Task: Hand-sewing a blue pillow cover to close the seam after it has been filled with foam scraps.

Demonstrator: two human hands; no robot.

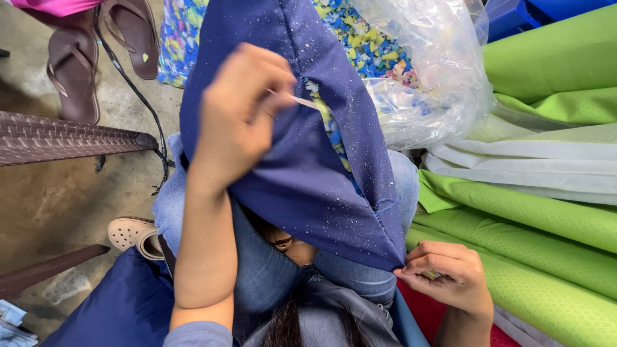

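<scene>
My two hands at work on one navy cushion cover [302, 173], draped over my knees, centre. My left hand [238, 112] pinched shut on thin needle [302, 101] at cover's open seam, far side. My right hand [450, 273] clamps cover's near right corner. One clear bag of foam scraps [418, 71] far right. Two brown sandals [103, 48] far left on floor.

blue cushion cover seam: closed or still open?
Partly open. The blue cushion cover shows a gap along its seam with coloured foam bits visible inside.
</scene>
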